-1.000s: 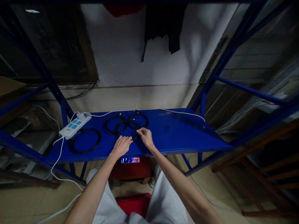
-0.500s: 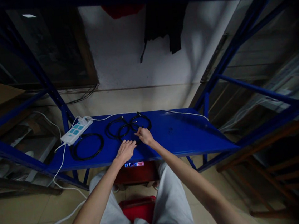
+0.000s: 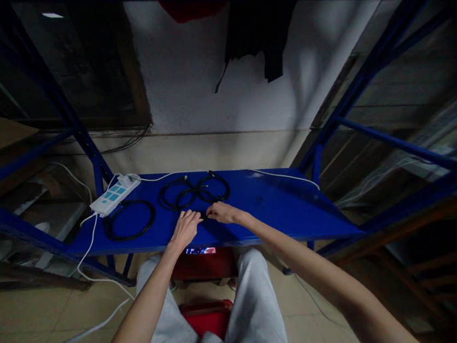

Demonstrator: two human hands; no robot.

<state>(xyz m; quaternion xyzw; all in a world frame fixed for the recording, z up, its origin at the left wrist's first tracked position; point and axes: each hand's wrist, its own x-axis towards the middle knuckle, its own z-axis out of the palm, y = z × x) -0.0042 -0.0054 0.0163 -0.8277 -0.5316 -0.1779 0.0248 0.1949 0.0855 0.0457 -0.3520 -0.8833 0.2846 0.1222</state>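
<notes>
My left hand [image 3: 187, 227] and my right hand [image 3: 221, 212] meet low over the front part of the blue shelf board [image 3: 282, 209]. Both are closed, fingers pinched round a small black piece [image 3: 204, 216] that bridges them; its kind is too small and dark to make out. Just beyond the fingers lie two overlapping coils of black cable, one on the left [image 3: 166, 202] and one on the right [image 3: 227, 185], with cable ends showing at the top. Left of my left hand lies a separate black cable coil [image 3: 153, 218], flat on the board.
A white power strip [image 3: 111, 205] with a plugged-in adapter sits at the board's left end, its white cord hanging to the floor. Another white cord [image 3: 282, 174] runs along the back edge. Blue uprights [image 3: 316, 164] frame both sides. A lit screen [image 3: 200, 250] shows below the front edge.
My right hand has come down and nearer to me, level with the left, and the small black piece now shows between them. My left hand has shifted slightly left.
</notes>
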